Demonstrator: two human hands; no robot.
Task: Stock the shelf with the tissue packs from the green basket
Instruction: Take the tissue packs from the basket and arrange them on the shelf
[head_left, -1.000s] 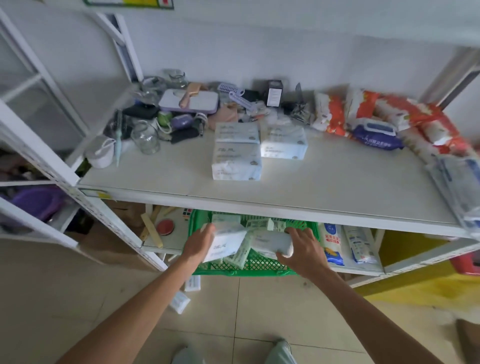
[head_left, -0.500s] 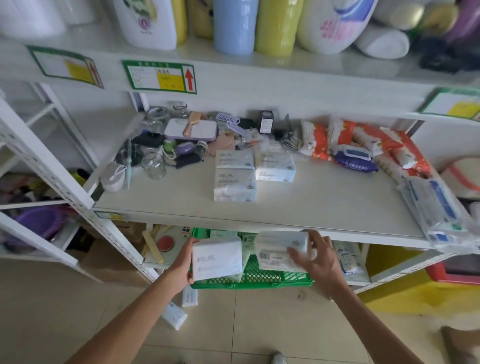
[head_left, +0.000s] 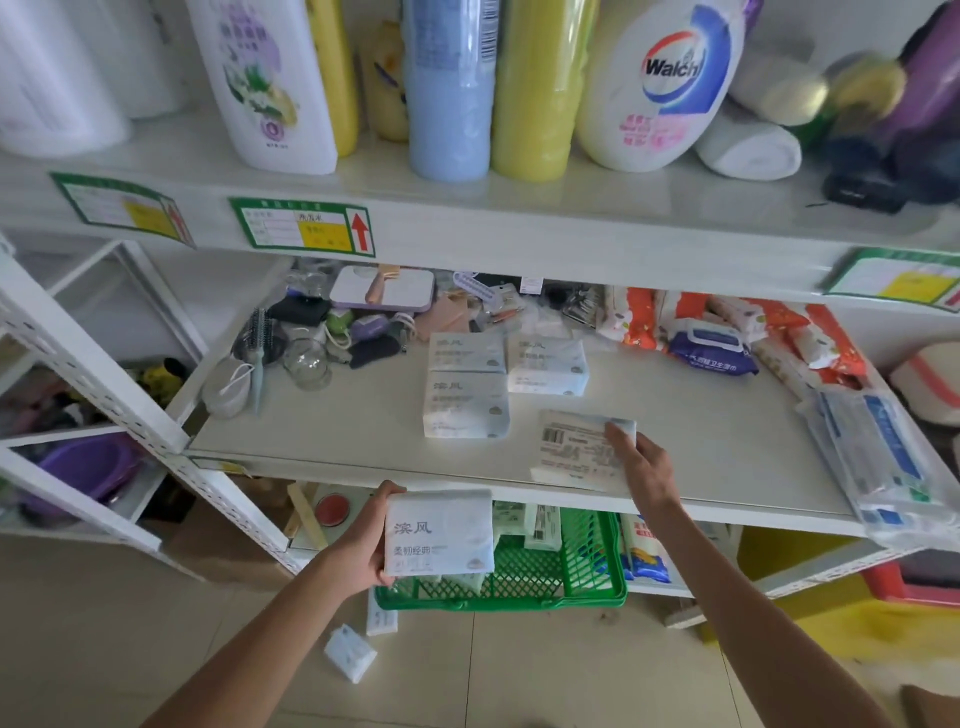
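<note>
My left hand grips a white tissue pack in front of the shelf's front edge, above the green basket. My right hand holds a second tissue pack, barcode side up, low over the middle shelf near its front. Three tissue packs lie together on that shelf behind it. The basket sits on the lower shelf and holds more packs, partly hidden by the shelf board.
Small clutter, a glass jar and a brush fill the shelf's back left. Orange and blue wipe packs lie at the back right, a clear bag at the right edge. Bottles stand above. Two small packs lie on the floor.
Both hands lifted a tissue pack out of the basket. The right hand carried its pack up over the middle shelf; the left pack rose to the shelf edge. The camera tilted up.
</note>
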